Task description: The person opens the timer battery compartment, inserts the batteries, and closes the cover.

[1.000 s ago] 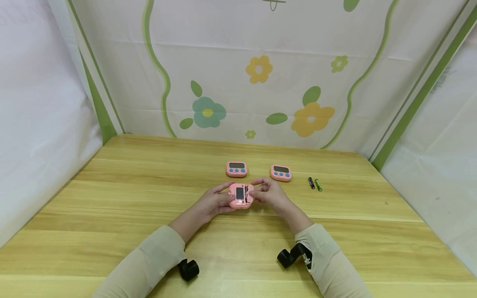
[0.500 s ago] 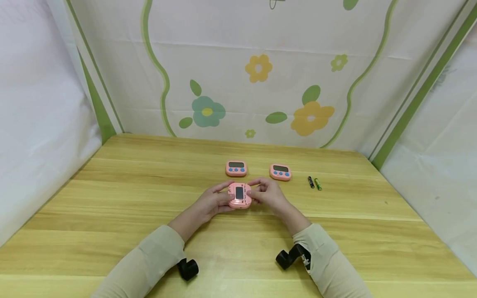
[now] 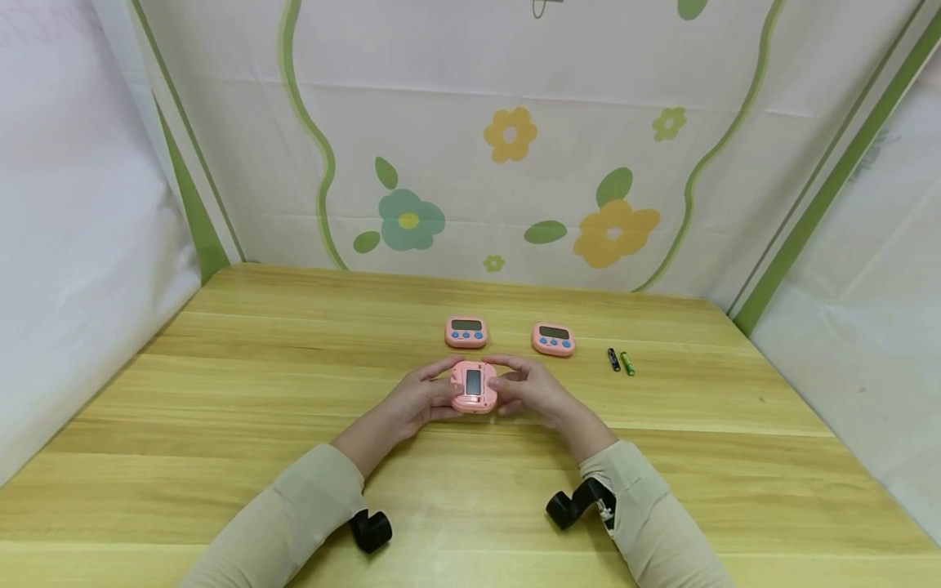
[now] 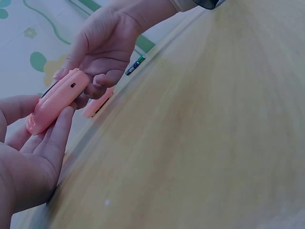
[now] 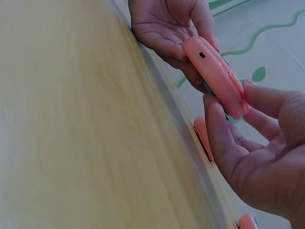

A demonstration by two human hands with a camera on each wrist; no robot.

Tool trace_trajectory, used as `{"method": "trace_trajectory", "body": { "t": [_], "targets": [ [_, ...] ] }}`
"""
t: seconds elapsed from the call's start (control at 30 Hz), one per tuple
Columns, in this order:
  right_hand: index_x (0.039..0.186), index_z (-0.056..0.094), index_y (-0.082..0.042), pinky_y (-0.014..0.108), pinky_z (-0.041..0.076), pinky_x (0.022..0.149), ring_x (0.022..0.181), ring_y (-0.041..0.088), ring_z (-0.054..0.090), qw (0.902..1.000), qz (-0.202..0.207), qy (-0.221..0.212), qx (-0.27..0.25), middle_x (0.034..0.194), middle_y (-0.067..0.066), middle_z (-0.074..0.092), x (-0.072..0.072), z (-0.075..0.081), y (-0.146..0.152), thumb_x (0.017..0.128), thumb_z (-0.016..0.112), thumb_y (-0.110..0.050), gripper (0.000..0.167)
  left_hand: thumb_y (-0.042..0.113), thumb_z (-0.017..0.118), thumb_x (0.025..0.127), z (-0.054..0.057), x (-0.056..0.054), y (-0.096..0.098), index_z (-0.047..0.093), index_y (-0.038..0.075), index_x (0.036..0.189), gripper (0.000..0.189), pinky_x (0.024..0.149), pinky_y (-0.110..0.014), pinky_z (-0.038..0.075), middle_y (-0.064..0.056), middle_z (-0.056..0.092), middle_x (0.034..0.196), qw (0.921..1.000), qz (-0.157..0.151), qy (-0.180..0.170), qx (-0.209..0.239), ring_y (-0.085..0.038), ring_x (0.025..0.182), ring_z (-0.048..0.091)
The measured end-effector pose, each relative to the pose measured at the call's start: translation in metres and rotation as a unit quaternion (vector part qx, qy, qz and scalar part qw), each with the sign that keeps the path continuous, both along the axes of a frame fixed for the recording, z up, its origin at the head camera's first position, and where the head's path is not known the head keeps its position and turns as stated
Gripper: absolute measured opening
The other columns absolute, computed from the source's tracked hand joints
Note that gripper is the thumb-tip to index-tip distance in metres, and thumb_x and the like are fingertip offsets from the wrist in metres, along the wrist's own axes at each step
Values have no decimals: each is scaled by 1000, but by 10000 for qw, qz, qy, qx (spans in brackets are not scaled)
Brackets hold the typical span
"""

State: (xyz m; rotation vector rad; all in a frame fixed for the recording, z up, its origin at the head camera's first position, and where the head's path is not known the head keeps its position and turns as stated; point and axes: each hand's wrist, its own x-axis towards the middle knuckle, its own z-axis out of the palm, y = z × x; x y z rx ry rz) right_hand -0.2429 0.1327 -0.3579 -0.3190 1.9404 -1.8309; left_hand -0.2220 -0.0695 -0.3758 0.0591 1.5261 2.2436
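A pink digital timer (image 3: 474, 402) is held above the table between both hands, its back turned up with a dark rectangle on it. My left hand (image 3: 413, 405) grips its left side, thumb on the back and fingers around the edge. On the right side my right hand (image 3: 542, 394) pinches it, the thumb pressing near the edge of the back. From the left wrist view, the timer's pink side (image 4: 61, 99) shows a small dark slot. In the right wrist view, fingers of both hands support the timer (image 5: 217, 78) from below.
Two more pink timers, one on the left (image 3: 466, 333) and one on the right (image 3: 554, 340), lie with screens and blue buttons up. Right of them are a black battery (image 3: 613, 359) and a green battery (image 3: 627, 363). A flowered cloth (image 3: 456, 98) hangs behind the wooden table (image 3: 220, 392).
Dark parts seen along the right of the timer's back a second ago are now mostly covered by pink. My right thumb and fingers have shifted slightly at that edge; the left hand keeps its grip.
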Motion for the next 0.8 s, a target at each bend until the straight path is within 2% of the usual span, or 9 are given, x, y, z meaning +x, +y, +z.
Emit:
{"method": "trace_trajectory", "body": {
  "t": [0.2,0.33,0.53,0.8],
  "targets": [
    [132,36,-11,32,52,59,68,21,59,9972,461,-448,-382,84,15,60,-2,-4,2,85,55,-10,51,0,54,80,-1,0,-1,38,10,131,54,73,-38,49,-23,52,109,10000,-47,88,5,-24,79,59],
    [133,34,-11,32,52,60,68,20,59,9962,584,-445,-475,83,14,59,-2,-8,4,85,54,-11,51,-1,53,81,-2,0,-1,37,9,131,54,72,-38,49,-24,52,110,9997,-161,187,35,-23,78,60],
    [134,29,-8,31,50,64,72,19,58,9904,875,-482,-953,88,12,59,-1,-12,6,87,52,-11,53,-2,52,82,-2,-1,1,37,8,131,53,72,-38,49,-23,51,111,9994,-257,213,-6,-22,78,59],
    [133,31,-6,28,50,62,71,17,58,9871,831,-607,-1224,87,11,59,-1,-14,6,87,50,-9,50,-4,52,81,0,0,2,38,9,131,54,74,-39,48,-24,49,113,9996,-255,131,18,-24,83,58]
  ]
}}
